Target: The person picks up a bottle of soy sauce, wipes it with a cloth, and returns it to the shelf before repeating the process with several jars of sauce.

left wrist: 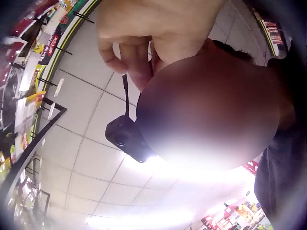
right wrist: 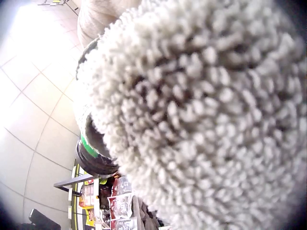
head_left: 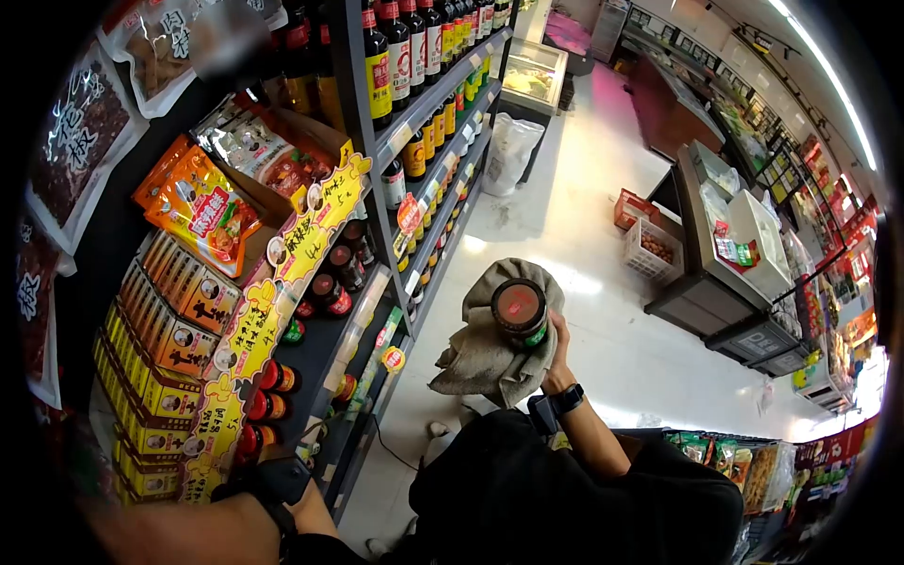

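Observation:
Over the aisle, in the head view, my right hand (head_left: 557, 353) grips a jar (head_left: 519, 307) through a grey-brown cloth (head_left: 485, 363). The jar has a dark reddish lid and a green band, and its lid end faces the head camera. Thick looped pile of the cloth (right wrist: 201, 105) fills most of the right wrist view, with the jar's dark and green edge (right wrist: 93, 155) showing past it. My left hand (left wrist: 148, 38) is raised beside my head with bent fingers, close to a black camera (left wrist: 125, 136) and its cable. I cannot tell whether its partly hidden fingertips hold anything.
A shelf unit on the left carries sauce bottles (head_left: 405, 47), small yellow boxes (head_left: 155, 405), an orange seasoning packet (head_left: 202, 207) and jars (head_left: 268, 405). Yellow price strips (head_left: 268, 320) run along its edge. Across the aisle stand a counter (head_left: 702, 282) and a white crate (head_left: 652, 250).

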Demonstrator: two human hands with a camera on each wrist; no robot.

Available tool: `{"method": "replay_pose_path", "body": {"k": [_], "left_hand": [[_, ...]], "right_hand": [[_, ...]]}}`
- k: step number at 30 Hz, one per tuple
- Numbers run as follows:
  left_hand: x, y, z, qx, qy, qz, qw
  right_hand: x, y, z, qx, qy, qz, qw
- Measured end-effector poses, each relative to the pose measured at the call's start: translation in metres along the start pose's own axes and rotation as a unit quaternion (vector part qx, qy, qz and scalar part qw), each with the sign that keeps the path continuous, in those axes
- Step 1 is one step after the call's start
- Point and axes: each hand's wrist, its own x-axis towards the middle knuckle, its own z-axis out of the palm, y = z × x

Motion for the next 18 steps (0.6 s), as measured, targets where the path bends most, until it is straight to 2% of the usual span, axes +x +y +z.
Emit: {"method": "replay_pose_path", "body": {"k": [2, 3, 4, 5, 7, 8, 10, 11, 12, 14, 16, 17, 18], "left_hand": [[-0.029, -0.01, -0.017, 0.021, 0.039, -0.027, 0.999], [-0.069, -0.014, -0.028, 0.067, 0.017, -0.103, 0.992], [-0.113, -0.018, -0.036, 0.13, -0.059, -0.203, 0.969], [-0.106, -0.017, 0.018, 0.033, -0.144, -0.386, 0.911], [-0.181, -0.031, 0.07, -0.081, -0.184, -0.475, 0.857], [-0.213, -0.027, 0.09, -0.111, -0.191, -0.488, 0.844], [-0.248, -0.015, 0.124, -0.208, -0.126, -0.54, 0.806], [-0.27, -0.016, 0.132, -0.171, -0.116, -0.526, 0.825], [-0.287, -0.016, 0.134, -0.131, -0.106, -0.512, 0.842], [-0.293, -0.024, 0.126, -0.095, -0.123, -0.479, 0.864], [-0.295, -0.022, 0.128, -0.127, -0.064, -0.486, 0.862], [-0.288, -0.024, 0.128, -0.093, -0.083, -0.451, 0.884], [-0.286, -0.023, 0.126, -0.065, -0.1, -0.438, 0.891]], "right_hand": [[0.001, 0.001, 0.003, -0.014, -0.019, -0.012, 1.0], [0.003, 0.001, 0.004, -0.001, -0.017, 0.005, 1.0], [0.003, 0.001, 0.004, 0.013, -0.014, 0.018, 1.0], [0.007, 0.004, 0.001, 0.034, -0.033, 0.023, 0.999], [0.014, 0.006, 0.008, 0.02, -0.001, 0.02, 1.0], [0.02, 0.011, 0.009, 0.026, 0.008, 0.029, 0.999], [0.028, 0.019, 0.009, -0.014, -0.02, 0.048, 0.999], [0.026, 0.02, 0.021, -0.016, -0.057, 0.067, 0.996], [0.038, 0.032, 0.0, -0.006, -0.095, 0.102, 0.99], [0.035, 0.035, 0.027, -0.02, -0.066, 0.101, 0.992], [0.028, 0.032, 0.062, -0.087, -0.044, 0.06, 0.993], [0.031, 0.035, 0.065, -0.102, -0.034, 0.059, 0.992], [0.033, 0.039, 0.071, -0.151, -0.012, 0.015, 0.988]]}}
